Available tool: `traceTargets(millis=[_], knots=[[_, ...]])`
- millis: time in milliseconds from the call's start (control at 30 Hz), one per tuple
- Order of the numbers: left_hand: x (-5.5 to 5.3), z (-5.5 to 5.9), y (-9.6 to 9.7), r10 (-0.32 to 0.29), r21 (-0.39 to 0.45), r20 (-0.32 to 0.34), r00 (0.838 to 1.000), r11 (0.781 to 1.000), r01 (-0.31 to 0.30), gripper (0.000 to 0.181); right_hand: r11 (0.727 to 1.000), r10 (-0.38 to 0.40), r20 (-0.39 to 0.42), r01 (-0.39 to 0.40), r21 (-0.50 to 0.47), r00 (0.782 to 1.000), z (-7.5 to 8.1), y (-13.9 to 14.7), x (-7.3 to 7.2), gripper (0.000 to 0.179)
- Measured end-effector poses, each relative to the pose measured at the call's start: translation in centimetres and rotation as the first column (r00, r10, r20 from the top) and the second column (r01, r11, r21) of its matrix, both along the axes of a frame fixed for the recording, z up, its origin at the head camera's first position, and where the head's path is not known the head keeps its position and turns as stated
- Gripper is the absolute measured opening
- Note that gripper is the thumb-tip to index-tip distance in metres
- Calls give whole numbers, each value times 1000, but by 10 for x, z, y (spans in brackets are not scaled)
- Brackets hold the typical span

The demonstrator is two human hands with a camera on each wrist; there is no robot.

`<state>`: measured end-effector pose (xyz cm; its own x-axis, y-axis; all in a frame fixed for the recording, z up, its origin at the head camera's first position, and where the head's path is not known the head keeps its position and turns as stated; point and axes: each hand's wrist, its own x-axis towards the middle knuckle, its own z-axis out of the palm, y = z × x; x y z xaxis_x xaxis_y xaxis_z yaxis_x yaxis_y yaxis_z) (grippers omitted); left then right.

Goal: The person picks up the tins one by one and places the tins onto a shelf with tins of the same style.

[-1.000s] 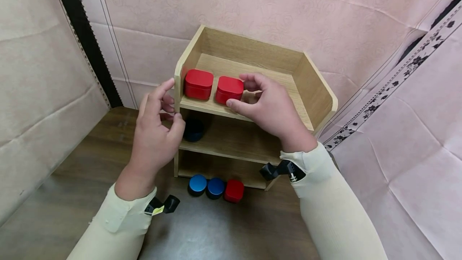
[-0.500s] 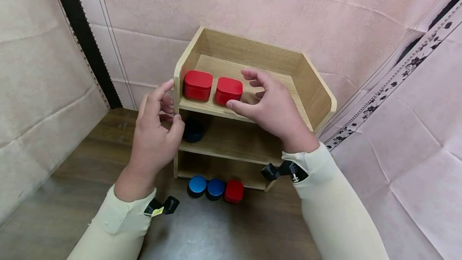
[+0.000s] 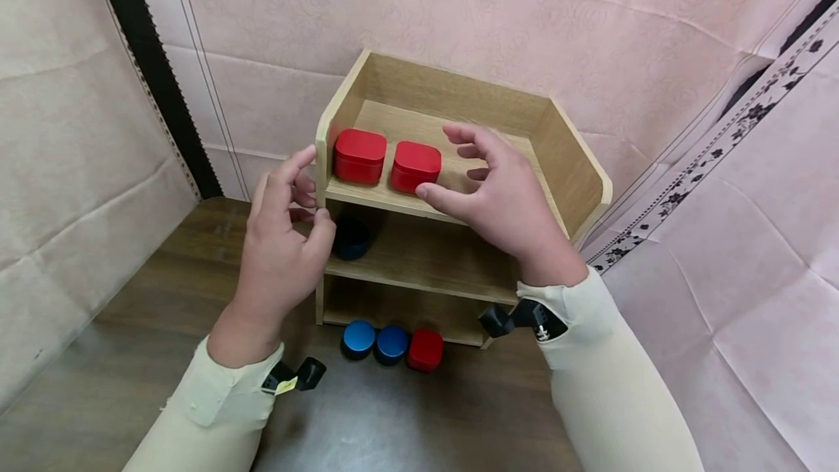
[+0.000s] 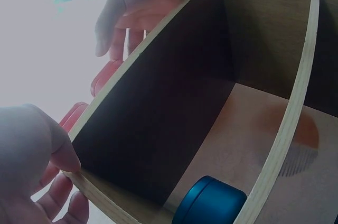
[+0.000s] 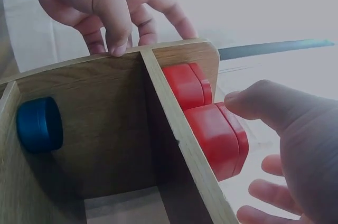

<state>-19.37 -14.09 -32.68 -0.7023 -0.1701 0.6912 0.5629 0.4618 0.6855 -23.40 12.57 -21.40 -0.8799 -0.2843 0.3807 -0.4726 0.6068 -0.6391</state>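
Note:
My right hand (image 3: 501,195) is spread beside the right-hand red box (image 3: 416,167) on the top tier of the wooden shelf (image 3: 569,162). Its thumb tip is near that box's front corner, and the fingers are apart from it. In the right wrist view, too, the thumb is by the lid, with nothing held. A second red box (image 3: 360,156) stands against the shelf's left wall, a narrow gap between the two. My left hand (image 3: 282,246) rests against the shelf's left side, thumb on the front edge, loosely bent fingers on the outside.
A round blue tin (image 4: 211,203) stands on the middle tier at the left. On the table (image 3: 354,421), before the shelf, two blue-lidded round tins (image 3: 358,339) and a red box (image 3: 425,349) stand in a row. Cloth (image 3: 459,13) hangs behind.
My right hand has let go of the right-hand red box; its fingers have opened and drawn back slightly to the right. Both boxes and my left hand have stayed in place.

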Motion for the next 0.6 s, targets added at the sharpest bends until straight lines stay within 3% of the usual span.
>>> traceTargets(millis=[300, 600], knots=[[-1, -1, -1, -3, 3, -6, 1000, 1000, 3, 78, 999, -22, -30, 21, -43, 999, -2, 3, 10, 79], [0, -1, -1, -1, 1, 4, 1000, 1000, 1, 78, 987, -33, -93, 18, -161, 995, -9, 13, 29, 75]])
